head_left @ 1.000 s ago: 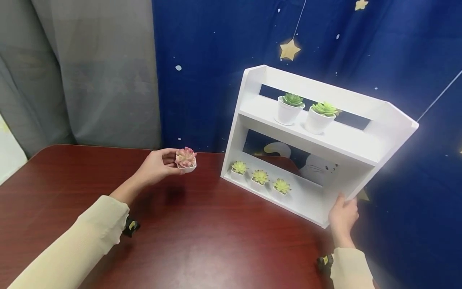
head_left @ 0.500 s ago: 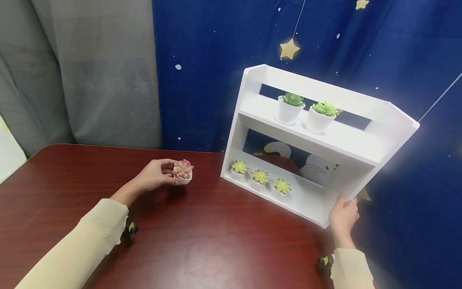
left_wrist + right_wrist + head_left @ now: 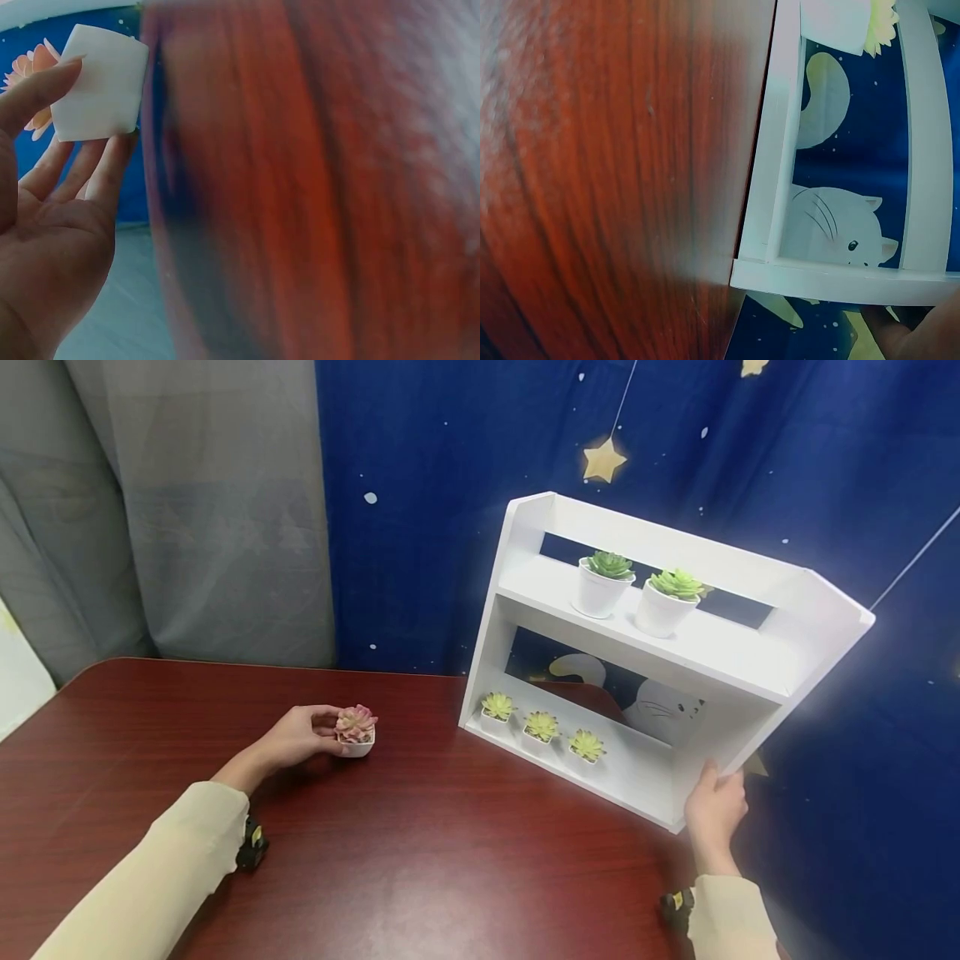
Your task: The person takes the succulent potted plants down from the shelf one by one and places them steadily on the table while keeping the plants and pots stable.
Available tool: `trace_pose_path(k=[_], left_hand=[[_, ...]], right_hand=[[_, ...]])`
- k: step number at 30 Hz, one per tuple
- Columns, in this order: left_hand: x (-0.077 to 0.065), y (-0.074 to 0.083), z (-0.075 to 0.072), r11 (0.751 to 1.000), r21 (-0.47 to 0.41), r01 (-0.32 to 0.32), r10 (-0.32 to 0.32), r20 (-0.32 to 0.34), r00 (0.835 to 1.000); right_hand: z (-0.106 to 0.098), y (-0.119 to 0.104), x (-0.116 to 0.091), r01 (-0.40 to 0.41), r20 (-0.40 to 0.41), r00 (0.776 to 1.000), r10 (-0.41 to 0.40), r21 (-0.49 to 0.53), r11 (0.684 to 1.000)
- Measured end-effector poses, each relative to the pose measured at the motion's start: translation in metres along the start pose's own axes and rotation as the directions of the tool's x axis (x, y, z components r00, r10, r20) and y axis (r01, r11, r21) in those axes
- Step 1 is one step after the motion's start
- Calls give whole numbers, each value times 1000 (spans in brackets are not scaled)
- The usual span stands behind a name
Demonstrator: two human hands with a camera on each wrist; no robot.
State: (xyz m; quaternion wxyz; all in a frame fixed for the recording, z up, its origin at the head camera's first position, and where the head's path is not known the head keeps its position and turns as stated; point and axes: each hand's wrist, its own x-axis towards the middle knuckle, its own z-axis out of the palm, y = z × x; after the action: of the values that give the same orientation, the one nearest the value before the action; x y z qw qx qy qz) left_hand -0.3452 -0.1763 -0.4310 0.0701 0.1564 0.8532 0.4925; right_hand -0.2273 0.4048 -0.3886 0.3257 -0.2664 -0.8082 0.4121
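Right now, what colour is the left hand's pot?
The pot is white, clearest in the left wrist view.

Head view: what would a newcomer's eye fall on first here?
Probably the white shelf at right, with five green succulents across its two levels. Next, the pink succulent in the person's left grip, left of the shelf. Then a yellow star on the blue curtain behind.
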Motion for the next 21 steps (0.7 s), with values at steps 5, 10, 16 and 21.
trace_pose_path(k=[5,10,16,21], left_hand=[[-1,-6,-2,1000,-4,21,-20,11,1000],[1,-13,-5,999,11,41,-41,22,999],[5,-24,-10,999,3,53,-53,49,997],[5,-27,-14,998,-6,59,-58,73,996]], right_hand=[[-1,1,0,0,-3,1000,0,-3,1000],[-1,2,1,-2,-4,1000,2,2,1000],[-2,1,0,-9,3,1000,9,1,1000],[-1,-1,-1,-13,13,1000,13,-2,1000]])
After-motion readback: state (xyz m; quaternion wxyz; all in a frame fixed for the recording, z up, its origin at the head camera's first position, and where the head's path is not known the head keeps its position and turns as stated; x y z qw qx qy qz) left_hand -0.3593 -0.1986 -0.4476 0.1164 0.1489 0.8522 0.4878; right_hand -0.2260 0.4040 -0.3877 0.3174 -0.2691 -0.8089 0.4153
